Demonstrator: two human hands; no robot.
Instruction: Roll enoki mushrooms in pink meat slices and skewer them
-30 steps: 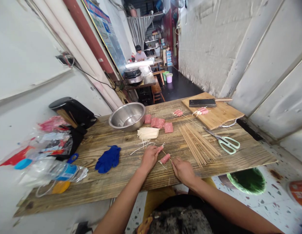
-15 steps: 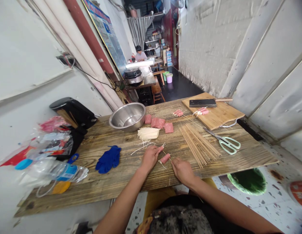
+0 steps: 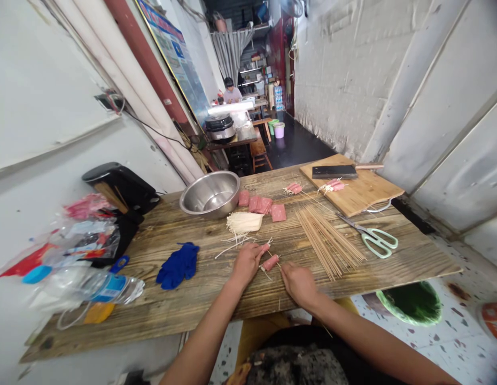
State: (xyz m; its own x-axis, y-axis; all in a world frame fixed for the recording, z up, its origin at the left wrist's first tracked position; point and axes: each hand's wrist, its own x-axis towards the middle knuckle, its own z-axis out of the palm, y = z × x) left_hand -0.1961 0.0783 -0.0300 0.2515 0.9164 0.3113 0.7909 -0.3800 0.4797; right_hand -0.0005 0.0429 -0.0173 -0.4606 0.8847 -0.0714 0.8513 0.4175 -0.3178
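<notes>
My left hand [image 3: 246,263] is closed on a pink meat roll [image 3: 265,248] on the wooden table [image 3: 200,299]. A second pink meat roll [image 3: 270,262] lies between my hands, on a thin bamboo skewer. My right hand [image 3: 299,282] pinches the near end of that skewer with fingers closed. A bundle of white enoki mushrooms [image 3: 244,221] lies just beyond my left hand, with loose strands around it. Flat pink meat slices [image 3: 261,204] lie behind the mushrooms. A pile of bamboo skewers [image 3: 327,240] fans out to the right.
A steel bowl [image 3: 210,193], blue gloves [image 3: 178,264], plastic bags and a water bottle [image 3: 100,289] sit to the left. A cutting board [image 3: 352,187] with a cleaver and finished rolls, and scissors [image 3: 372,238], are at right. A green bin [image 3: 411,302] stands below. A person sits far back.
The view has tipped slightly, so everything sits a little lower. My hands stay on the rolls and skewer, with the right hand drawn a touch closer to the left.
</notes>
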